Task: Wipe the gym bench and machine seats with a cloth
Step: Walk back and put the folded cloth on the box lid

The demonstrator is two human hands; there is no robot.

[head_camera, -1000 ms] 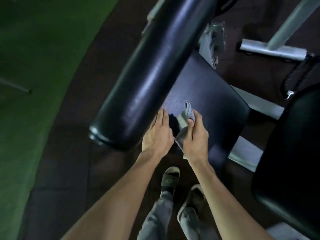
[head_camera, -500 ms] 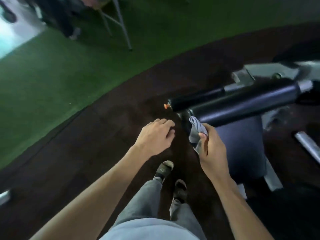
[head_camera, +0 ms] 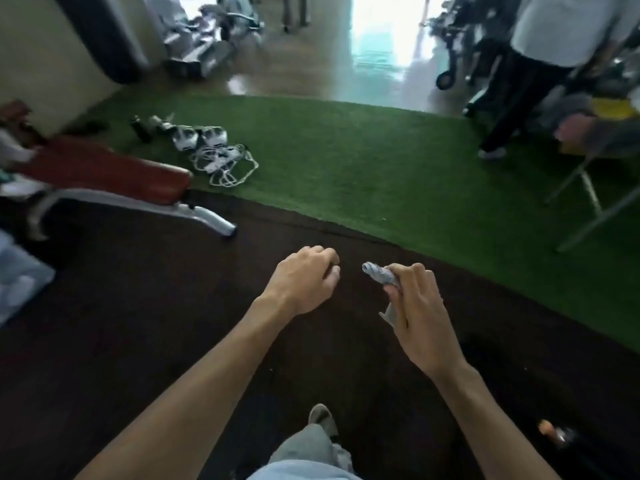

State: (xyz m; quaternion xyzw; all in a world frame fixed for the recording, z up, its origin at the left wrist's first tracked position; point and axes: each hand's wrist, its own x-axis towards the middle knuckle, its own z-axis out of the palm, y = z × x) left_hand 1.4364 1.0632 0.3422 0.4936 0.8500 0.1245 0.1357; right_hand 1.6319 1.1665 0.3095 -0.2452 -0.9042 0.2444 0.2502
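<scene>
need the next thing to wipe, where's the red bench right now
In the head view the red bench sits at the far left on its silver frame, on the dark floor beside the green turf's edge, just in front of the white cables.

Green turf (head_camera: pixel 363 168) is meeting a dark rubber floor (head_camera: pixel 138 323); bright daylight is coming through a doorway (head_camera: pixel 384 26) behind.

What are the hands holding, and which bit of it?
The right hand grips the grey cloth around its bunched middle, one end poking out past the fingers. The left hand holds nothing, fingers loosely curled.
</scene>
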